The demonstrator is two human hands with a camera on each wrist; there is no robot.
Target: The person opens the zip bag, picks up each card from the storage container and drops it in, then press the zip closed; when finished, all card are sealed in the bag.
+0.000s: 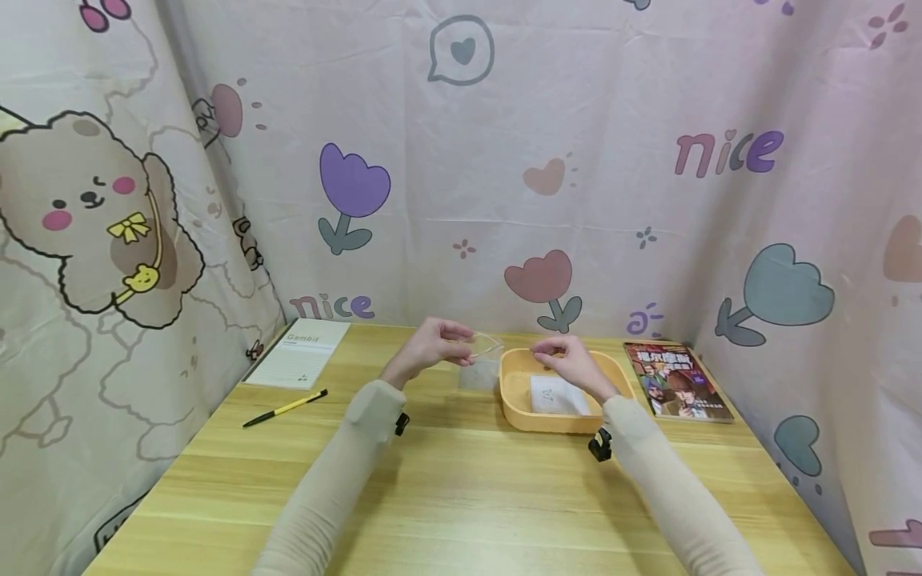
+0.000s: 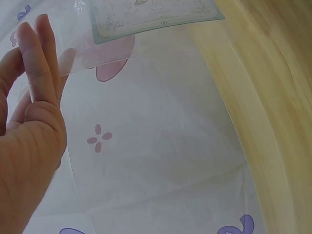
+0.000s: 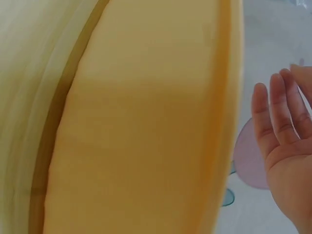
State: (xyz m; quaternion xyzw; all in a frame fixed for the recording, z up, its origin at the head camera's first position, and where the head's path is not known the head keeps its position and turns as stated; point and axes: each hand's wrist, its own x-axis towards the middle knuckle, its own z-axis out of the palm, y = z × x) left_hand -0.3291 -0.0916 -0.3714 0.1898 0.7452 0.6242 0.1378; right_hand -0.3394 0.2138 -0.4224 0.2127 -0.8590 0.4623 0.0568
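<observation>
My left hand point(image 1: 435, 344) pinches the edge of a clear plastic sleeve point(image 1: 488, 346), left of the yellow basket point(image 1: 513, 408). In the left wrist view, a teal-bordered card point(image 2: 161, 22) shows beside the clear film; whether it lies inside the sleeve I cannot tell. My right hand point(image 1: 572, 364) is above the basket, thumb near the index finger, with no held thing visible. In the right wrist view its other fingers point(image 3: 279, 114) are fairly straight. A white packet point(image 1: 556, 395) with a small dark print lies in the basket, partly covered by the right hand.
A notebook point(image 1: 298, 352) lies at the back left of the wooden table point(image 1: 461, 496), with a yellow and black pen point(image 1: 286, 408) in front of it. A comic-style book point(image 1: 679, 382) lies right of the basket. A patterned curtain point(image 1: 461, 160) hangs behind.
</observation>
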